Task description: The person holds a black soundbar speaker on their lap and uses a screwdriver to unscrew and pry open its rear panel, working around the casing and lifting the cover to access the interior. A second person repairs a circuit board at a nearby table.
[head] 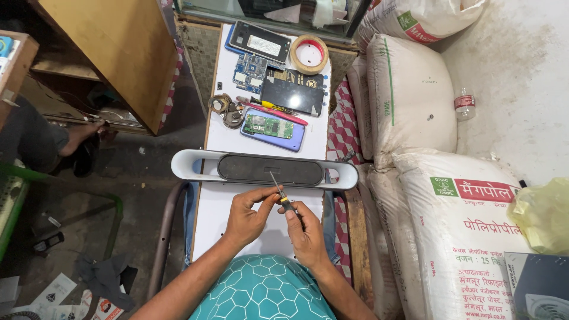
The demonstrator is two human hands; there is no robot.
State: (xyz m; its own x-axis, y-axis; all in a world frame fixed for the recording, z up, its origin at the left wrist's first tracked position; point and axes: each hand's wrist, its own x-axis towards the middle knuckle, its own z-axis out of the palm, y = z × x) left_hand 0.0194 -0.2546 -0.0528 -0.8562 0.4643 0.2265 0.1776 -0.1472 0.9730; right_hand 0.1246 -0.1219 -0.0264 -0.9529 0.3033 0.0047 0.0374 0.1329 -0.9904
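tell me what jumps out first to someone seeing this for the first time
A long white soundbar with a dark grille lies across the narrow white table, right above the left hand and right hand, which hold a small screwdriver between them. Farther up the table lie opened phones with bare circuit boards and a roll of tape. Big white sacks fill the right side.

Even bright light, sharp, edges bowed.

Both forearms are reaching toward twelve o'clock, left hand (246,216) and right hand (306,232) meeting, fingers (268,197) curling and pinching together.
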